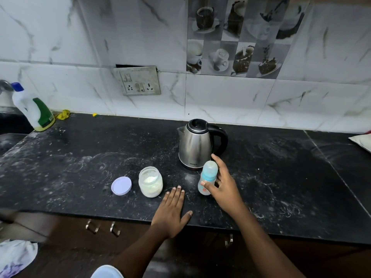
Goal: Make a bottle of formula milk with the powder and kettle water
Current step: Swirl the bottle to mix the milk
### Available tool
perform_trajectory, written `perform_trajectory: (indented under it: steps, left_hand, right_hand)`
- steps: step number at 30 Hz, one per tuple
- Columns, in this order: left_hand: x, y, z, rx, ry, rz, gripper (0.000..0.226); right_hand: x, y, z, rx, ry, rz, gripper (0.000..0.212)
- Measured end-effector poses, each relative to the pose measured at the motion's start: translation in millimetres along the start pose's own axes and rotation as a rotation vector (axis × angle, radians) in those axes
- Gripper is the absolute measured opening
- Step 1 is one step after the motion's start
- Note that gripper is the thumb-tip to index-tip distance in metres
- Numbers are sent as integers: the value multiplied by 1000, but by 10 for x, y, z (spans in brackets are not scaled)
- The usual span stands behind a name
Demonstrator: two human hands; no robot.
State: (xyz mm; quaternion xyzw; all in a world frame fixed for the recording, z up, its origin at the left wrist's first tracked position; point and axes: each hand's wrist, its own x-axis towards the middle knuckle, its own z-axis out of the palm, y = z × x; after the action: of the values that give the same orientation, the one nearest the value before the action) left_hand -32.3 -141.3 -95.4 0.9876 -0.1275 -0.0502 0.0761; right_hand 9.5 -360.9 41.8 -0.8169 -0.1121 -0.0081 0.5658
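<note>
Black counter point(281, 177) smeared with whitish swirls. Beyond the right hand point(224, 187), a silver kettle point(195, 147) with black lid and handle. At that hand, a clear bottle point(207, 177) with a pale blue collar and orange mark. Left of the left hand point(172, 213), a jar point(150, 182) of cream-white powder and a pale lilac lid point(121, 186).

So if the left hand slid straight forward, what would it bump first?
Probably the steel kettle; the left hand points between the powder jar and baby bottle, though depth is unclear.

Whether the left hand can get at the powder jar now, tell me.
Probably yes: the left hand lies flat on the counter beside the powder jar, with nothing between them.
</note>
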Motion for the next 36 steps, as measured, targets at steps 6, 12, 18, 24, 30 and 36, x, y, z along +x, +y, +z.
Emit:
perform_trajectory:
  steps: [6,12,18,24,30,36]
  left_hand:
    - [1,3,-15,1,-5,0,90]
    - [7,2,-19,0,-19,-2,92]
    - [14,-11,12,8,-11,7,92]
    - [13,-9,13,4,-8,10,92]
    - [12,-12,11,6,-21,2,92]
    - [17,-19,-15,-5,-38,0,94]
  right_hand:
    - [-5,226,258,-31,125,-22,93]
    - [14,347,330,-73,174,-6,98]
    - [27,555,304,-93,174,2,82]
    - [12,677,330,-89,169,52,86]
    - [10,746,329,-70,160,71,83]
    - [-7,741,285,56,126,103,96]
